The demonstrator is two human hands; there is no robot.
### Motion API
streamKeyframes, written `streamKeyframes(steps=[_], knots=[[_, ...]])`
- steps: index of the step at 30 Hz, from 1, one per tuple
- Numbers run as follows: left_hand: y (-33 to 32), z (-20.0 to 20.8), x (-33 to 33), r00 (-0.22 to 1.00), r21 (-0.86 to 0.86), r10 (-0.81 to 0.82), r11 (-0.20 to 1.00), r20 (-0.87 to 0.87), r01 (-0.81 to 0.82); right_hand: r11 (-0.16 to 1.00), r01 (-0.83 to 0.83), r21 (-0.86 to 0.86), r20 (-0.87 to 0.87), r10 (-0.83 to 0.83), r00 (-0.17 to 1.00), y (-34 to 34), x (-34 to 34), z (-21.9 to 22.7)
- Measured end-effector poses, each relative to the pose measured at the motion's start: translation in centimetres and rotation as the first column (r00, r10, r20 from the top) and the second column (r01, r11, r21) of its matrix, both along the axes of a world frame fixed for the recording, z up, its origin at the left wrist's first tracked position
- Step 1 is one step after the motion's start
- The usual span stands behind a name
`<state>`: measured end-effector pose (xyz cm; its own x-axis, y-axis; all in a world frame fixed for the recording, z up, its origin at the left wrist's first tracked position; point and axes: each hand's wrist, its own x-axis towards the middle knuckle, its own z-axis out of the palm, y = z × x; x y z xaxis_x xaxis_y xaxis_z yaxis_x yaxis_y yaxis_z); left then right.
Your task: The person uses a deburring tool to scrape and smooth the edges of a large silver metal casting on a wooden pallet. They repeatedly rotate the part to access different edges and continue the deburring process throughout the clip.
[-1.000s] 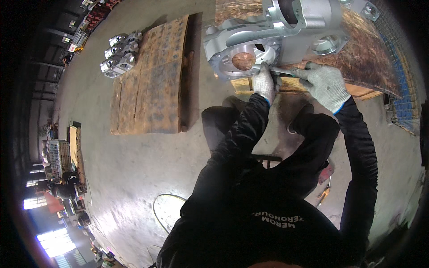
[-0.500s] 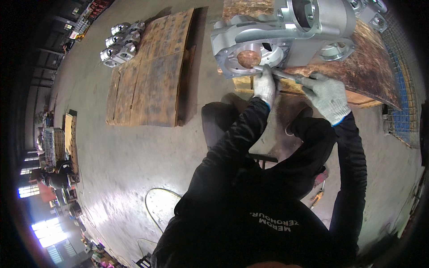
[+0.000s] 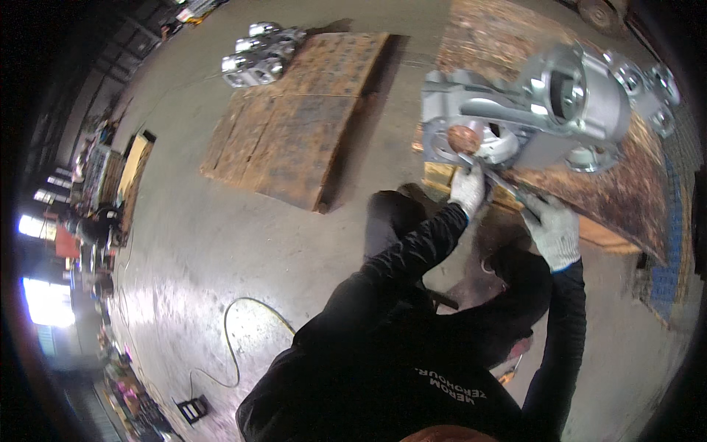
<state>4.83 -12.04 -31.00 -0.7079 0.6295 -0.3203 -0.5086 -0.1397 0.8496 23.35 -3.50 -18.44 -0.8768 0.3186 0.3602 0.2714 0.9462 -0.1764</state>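
Observation:
A large silver metal casting [image 3: 545, 151] with round bores lies on a brown wooden board [image 3: 589, 199] in front of me. My gloved left hand [image 3: 468, 190] is closed round the front part of a slim grey rod-shaped tool [image 3: 502, 181], just below the casting's near-left round opening. The tool's tip points into that opening; whether it touches the rim I cannot tell. Farther back, my gloved right hand [image 3: 552, 230] grips the tool's rear end. Motion blur and the gloves hide the tool's exact kind.
Beyond the casting at the right stand more silver castings [image 3: 641, 92]. A wooden platform [image 3: 287, 140] lies to the left, with several castings [image 3: 258, 62] at its far end. Blue mesh [image 3: 666, 272] borders the right side. A thin hose [image 3: 236, 324] curls over the floor at lower left.
The whole view has shifted, so the casting, board and hands appear lower and farther right. Both hands keep their hold on the tool at the same opening.

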Motion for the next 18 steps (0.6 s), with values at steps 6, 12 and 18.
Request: streamKeyframes(steps=[6,12,18], knots=[[-0.1,-2.6,-0.6,0.850,-0.264,0.042,0.942,-0.524,-0.210,0.955,0.070,-0.289,0.069,-0.052,0.996,-0.2,0.2,-3.3],[-0.9,-0.4,-1.8,0.945,-0.303,0.065,0.938,-0.320,-0.167,0.917,0.172,-0.360,0.136,-0.131,0.982,-2.9,-1.2,-3.4],[-3.1,-1.3,-2.3,0.676,-0.497,-0.204,0.824,-0.708,-0.272,0.777,-0.015,-0.629,-0.141,-0.095,0.985,-3.1,-1.2,-6.0]])
